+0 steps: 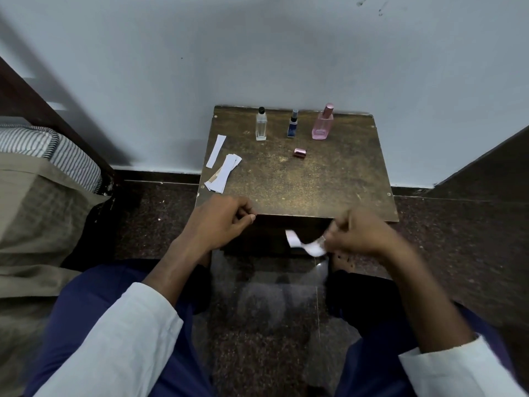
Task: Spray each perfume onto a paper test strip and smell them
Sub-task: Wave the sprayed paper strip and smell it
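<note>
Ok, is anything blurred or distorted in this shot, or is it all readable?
Head view: the right hand and its curled white paper strip are motion-blurred; the three upright perfume bottles, including the pink glass bottle, stay sharp; wide-angle distortion bends the edges; the dark floor tile shows a soft reflection.

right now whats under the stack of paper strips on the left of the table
Under the stack of paper strips a tan piece pokes out at its left edge, lying on the table. What the piece is, and how far it runs beneath, is covered.
</note>
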{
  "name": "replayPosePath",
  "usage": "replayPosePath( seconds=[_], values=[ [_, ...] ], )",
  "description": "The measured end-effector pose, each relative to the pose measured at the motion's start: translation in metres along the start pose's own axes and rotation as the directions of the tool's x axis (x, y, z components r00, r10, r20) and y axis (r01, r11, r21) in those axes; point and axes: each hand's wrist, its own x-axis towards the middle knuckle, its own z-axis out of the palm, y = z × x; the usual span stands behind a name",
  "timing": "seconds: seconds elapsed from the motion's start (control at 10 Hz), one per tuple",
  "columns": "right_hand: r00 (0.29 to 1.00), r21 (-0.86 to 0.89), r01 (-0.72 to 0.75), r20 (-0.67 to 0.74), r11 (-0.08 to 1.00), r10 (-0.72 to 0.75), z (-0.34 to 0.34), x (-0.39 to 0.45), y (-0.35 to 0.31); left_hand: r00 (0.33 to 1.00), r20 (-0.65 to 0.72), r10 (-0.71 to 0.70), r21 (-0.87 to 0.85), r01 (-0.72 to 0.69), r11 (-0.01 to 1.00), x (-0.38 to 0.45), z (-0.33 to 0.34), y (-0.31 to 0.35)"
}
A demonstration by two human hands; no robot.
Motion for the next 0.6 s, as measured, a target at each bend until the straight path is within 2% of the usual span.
replayPosePath(
  seconds=[0.1, 0.2, 0.3, 0.4, 0.5, 0.6],
  values=[
    [0.999, -0.087, 0.011, -0.033, 0.996, -0.014, 0.011, 0.002, 0.001, 1.0, 0.002, 0.007, -0.003, -0.007, 1.0, 0.001, 0.002, 0.002],
    [0.87, 0.816, 0.141, 0.168, 0.561, -0.463, -0.002, -0.015, -0.014, 1.0, 0.014, 0.02, -0.005, -0.02, 1.0, 0.002, 0.003, 0.003],
    [0.666, 0.99, -0.127, 0.128, 0.057, -0.735, -0.01, -0.02, -0.026, 1.0, 0.011, 0.018, 0.001, -0.018, 1.0, 0.002, 0.002, 0.005],
    [0.966, 0.599, 0.092, 0.14, 0.795, -0.218, -0.004, -0.001, -0.004, 1.0, 0.005, 0.009, 0.015, -0.009, 1.0, 0.002, 0.001, 0.006],
    [0.989, -0.455, -0.052, -0.145, 0.889, -0.016, 0.012, 0.014, 0.014, 0.999, -0.024, 0.029, 0.026, -0.028, 0.999, 0.002, 0.004, 0.005],
    [0.986, 0.042, 0.158, -0.061, 0.987, -0.155, 0.008, 0.01, 0.006, 0.984, -0.124, 0.128, 0.14, -0.11, 0.984, 0.003, 0.006, 0.008]
  ],
)
